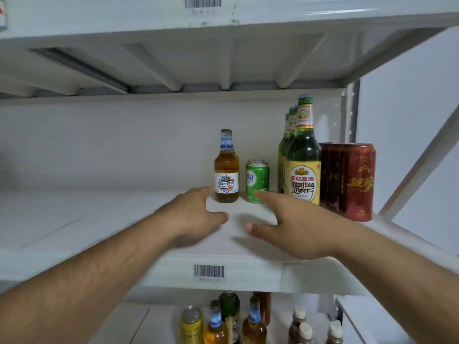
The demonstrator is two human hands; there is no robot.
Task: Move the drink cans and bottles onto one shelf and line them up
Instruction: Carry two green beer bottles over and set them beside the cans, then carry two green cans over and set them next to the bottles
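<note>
On the middle shelf (pixel 99 219) stand an amber bottle (pixel 226 167) with a white and blue label, a green can (pixel 257 181), a row of tall green Yanjing beer bottles (pixel 303 155) and red cans (pixel 352 180) at the right end. My left hand (pixel 196 217) reaches in with fingers apart, its fingertips just left of the amber bottle's base. My right hand (pixel 288 227) is open too, its index fingertip at the foot of the green can. Neither hand holds anything.
The lower shelf holds a yellow can (pixel 191 324), more amber bottles (pixel 253 324), a green bottle (pixel 229 309) and small brown bottles (pixel 298 326). A barcode label (pixel 209 271) sits on the middle shelf's front edge. The upper shelf (pixel 223 23) hangs overhead. A slanted brace (pixel 419 170) is at right.
</note>
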